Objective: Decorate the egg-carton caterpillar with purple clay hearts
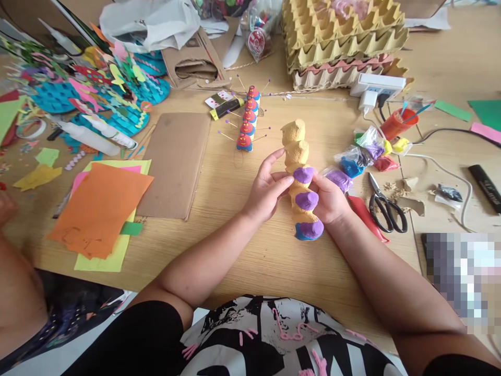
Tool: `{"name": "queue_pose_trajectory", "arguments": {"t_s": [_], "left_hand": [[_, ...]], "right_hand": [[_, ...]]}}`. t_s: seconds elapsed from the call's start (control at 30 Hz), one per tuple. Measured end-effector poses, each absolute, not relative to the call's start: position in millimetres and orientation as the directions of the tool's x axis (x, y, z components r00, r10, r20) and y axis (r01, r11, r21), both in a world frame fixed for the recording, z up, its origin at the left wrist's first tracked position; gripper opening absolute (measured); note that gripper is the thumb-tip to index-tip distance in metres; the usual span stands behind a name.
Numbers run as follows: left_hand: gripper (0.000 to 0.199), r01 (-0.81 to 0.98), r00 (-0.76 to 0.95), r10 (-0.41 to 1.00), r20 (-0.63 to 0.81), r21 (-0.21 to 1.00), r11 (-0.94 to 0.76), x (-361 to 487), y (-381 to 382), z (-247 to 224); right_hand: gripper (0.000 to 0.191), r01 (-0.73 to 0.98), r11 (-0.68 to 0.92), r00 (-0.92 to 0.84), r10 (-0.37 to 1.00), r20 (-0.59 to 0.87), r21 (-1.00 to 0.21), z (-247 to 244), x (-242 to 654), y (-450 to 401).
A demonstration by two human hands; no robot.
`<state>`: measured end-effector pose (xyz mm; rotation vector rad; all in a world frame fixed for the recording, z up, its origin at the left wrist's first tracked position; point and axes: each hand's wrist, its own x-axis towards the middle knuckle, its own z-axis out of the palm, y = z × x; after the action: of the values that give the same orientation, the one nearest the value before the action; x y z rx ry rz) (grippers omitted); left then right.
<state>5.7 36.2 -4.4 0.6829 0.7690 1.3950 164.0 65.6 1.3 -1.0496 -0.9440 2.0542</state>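
Between my two hands is an egg carton strip (300, 151), a row of several humps held over the table. Its far humps are plain tan; the nearer ones carry purple clay caps, and the nearest also shows blue along its lower edge. My left hand (268, 189) pinches the strip's left side, thumb by the first purple cap. My right hand (331, 201) grips its right side, the fingers partly hidden behind it. Beyond my left hand stands a caterpillar figure (246, 122) of red and blue humps with faces and purple-tipped sticks.
Scissors (381, 203), clay packets (352, 164) and an orange cup (399, 124) lie to the right. Stacked egg trays (344, 47) stand behind, near a power strip (378, 83). At left are coloured sheets (102, 209), cardboard (176, 162), glue bottles (92, 137) and another person's arm (18, 282).
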Motion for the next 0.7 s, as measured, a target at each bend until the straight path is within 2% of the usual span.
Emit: {"name": "queue_pose_trajectory", "arguments": {"t_s": [0.17,0.27,0.53,0.7], "left_hand": [[0.083,-0.575,-0.021,0.989,-0.143,0.811,0.105,6,34,-1],[0.084,-0.581,-0.016,0.982,-0.187,0.801,0.143,6,33,0],[0.069,-0.573,-0.082,0.976,-0.204,0.811,0.121,6,35,-2],[0.071,-0.580,-0.098,0.966,-0.239,0.803,0.140,6,37,-4]], "right_hand": [[0.019,-0.370,-0.580,-0.484,0.787,-0.383,-0.726,1,161,64],[0.018,-0.384,-0.564,-0.480,0.798,-0.364,-0.731,-1,161,64],[0.027,-0.360,-0.532,-0.495,0.805,-0.326,-0.767,-8,161,67],[0.023,-0.373,-0.497,-0.469,0.830,-0.303,-0.784,-13,161,68]]}}
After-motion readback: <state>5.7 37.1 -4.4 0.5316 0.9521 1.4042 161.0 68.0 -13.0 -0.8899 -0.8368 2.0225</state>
